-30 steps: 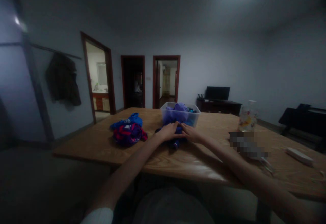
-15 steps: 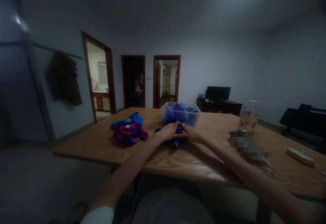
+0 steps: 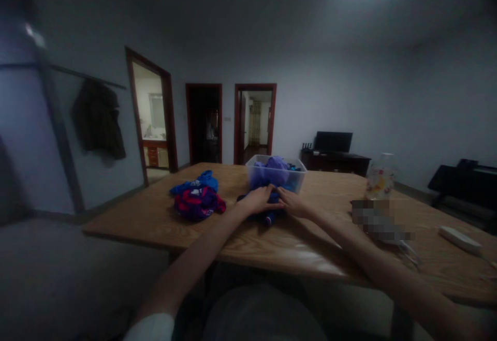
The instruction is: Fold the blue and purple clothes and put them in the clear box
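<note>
Navy cloth [image 3: 268, 220] beneath both hands [image 3: 258, 201] clears the table edge [image 3: 256, 261]

both our bare arms reach forward and inward, forearms slanting toward each other. our left hand [image 3: 258, 199] and right hand [image 3: 292, 202] meet with fingertips together, backs up, fingers pointing inward. a pale sleeve sits near our left elbow.

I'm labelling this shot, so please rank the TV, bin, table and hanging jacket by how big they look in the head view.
Largest to smallest, as they look:
1. Table
2. Jacket
3. Bin
4. TV
</note>
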{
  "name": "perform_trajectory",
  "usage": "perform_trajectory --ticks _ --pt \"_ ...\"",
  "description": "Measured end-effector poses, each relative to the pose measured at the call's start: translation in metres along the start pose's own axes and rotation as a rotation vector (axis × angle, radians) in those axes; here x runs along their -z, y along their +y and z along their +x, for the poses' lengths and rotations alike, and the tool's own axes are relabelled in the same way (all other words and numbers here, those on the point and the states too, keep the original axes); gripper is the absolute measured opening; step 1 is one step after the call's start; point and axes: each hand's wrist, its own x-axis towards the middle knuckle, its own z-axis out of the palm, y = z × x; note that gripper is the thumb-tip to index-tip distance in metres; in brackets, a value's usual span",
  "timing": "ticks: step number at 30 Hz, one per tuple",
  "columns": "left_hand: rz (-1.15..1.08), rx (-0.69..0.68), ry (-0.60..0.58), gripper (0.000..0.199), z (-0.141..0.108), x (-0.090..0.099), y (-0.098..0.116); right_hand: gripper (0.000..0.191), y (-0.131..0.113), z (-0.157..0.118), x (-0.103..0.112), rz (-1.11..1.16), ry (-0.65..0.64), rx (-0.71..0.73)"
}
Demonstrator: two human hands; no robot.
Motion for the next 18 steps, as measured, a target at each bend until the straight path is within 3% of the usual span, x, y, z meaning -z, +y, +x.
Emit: perform_trajectory --ticks 18 --pt "-0.021 0.006 0.005 0.076 -0.0001 -0.0012 -0.0009 0.042 0.0020 -0.0025 0.0018 0.012 -0.012 0.028"
